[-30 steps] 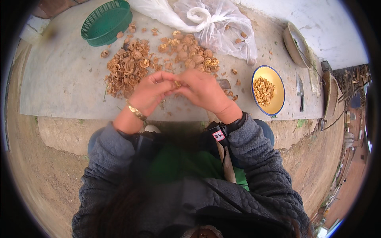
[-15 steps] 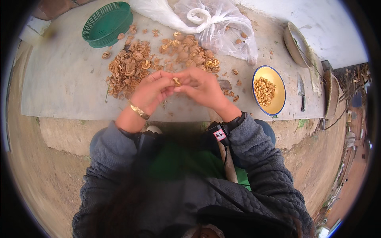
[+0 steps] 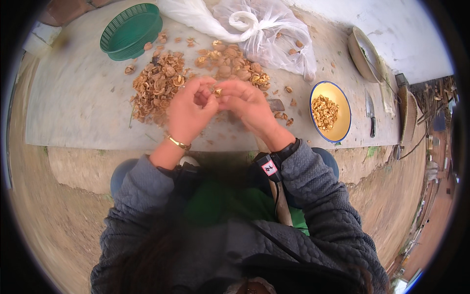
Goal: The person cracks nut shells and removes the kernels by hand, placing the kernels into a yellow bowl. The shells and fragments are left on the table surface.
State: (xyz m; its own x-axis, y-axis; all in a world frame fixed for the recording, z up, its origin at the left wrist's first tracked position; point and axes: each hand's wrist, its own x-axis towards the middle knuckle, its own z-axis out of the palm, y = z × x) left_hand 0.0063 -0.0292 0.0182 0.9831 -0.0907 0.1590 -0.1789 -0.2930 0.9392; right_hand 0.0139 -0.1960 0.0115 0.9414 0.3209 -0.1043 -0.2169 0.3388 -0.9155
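My two hands meet in the middle, above the stone slab [image 3: 73,112]. A small cracked walnut piece [image 3: 218,91] sits between their fingertips. My right hand [image 3: 248,105] pinches it from the right. My left hand [image 3: 190,109], a gold bracelet on its wrist, closes its thumb and curled fingers against the piece's left side. Left of the hands lies a heap of broken walnut shells [image 3: 157,88]. Just beyond them is a pile of whole and cracked walnuts [image 3: 232,61]. To the right stands a yellow bowl [image 3: 344,115] with a blue rim, holding walnut kernels [image 3: 324,112].
A green plastic basket [image 3: 129,41] stands at the far left. Knotted at the back is a clear plastic bag [image 3: 279,44] with a few walnuts. A knife [image 3: 371,115] lies right of the bowl, near a round shallow container [image 3: 364,55] by the white wall. Shell bits are scattered about.
My left hand has turned and curled its fingers more, its wrist shifting slightly right. My right hand keeps its place with the walnut piece at its fingertips.
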